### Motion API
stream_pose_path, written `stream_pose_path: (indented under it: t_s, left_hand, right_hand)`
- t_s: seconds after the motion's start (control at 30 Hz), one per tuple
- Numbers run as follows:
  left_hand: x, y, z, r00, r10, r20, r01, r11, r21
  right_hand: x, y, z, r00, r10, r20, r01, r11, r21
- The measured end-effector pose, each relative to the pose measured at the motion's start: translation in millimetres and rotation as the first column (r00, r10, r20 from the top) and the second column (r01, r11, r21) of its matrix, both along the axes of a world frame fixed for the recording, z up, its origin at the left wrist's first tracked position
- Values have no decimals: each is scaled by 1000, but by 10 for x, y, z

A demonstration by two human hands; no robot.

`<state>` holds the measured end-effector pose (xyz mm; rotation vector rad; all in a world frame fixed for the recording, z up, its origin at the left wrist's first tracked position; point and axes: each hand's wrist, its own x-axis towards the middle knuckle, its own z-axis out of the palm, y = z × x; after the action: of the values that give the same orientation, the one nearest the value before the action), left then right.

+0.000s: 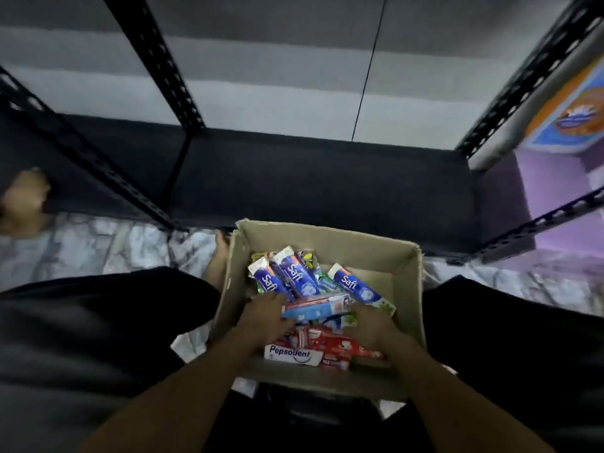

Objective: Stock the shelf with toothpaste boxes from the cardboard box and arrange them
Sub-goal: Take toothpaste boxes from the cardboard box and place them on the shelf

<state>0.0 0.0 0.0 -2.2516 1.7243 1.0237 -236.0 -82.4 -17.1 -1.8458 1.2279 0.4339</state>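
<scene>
An open cardboard box [330, 238] sits on the floor between my knees, filled with several toothpaste boxes. Blue Safi boxes [295, 274] lie at the back, and red and white Pepsodent boxes [292, 354] lie at the front. Both my hands are inside the box. My left hand [261, 318] and my right hand [371, 325] grip the two ends of a light blue and red toothpaste box [315, 307] lying crosswise on the pile. The dark bottom shelf [294, 178] of the black metal rack stands just beyond the box and holds nothing in view.
Black perforated rack uprights [153, 60] rise left and right of the shelf bay. The neighbouring bay at right holds an orange and blue package [568, 116] above a purple area. Marble-patterned floor [98, 243] runs under the box. A bare foot [220, 259] shows left of the box.
</scene>
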Motion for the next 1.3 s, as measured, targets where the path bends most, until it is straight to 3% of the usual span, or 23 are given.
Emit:
stream_pose_path:
  t_s: [0.23,0.33,0.57,0.93,1.1,1.3]
  left_hand:
    - [-27,-79,-250,983,149,-110,-144,988,50]
    - [-40,-139,-290,966,226,-123,-222,974,51]
    - [-50,-185,-371,973,215,-87,-209,975,76]
    - [-19,-254,-374,1000,16,-27,-11,982,187]
    - [-48,-205,-245,959,131,-251,-90,982,167]
    - [-19,-179,27,948,79,-308,-50,994,100]
  right_hand:
    - [-249,65,-482,993,-54,-103,68,988,140]
    - [-268,54,-578,982,-52,-180,76,989,125]
    - [-393,147,-534,944,-299,-140,323,924,204]
    - [-649,47,-681,984,-172,-48,177,968,175]
    - [-524,-10,-303,996,-84,19,79,976,203]
    - [-377,-69,76,993,-18,113,7,996,94]
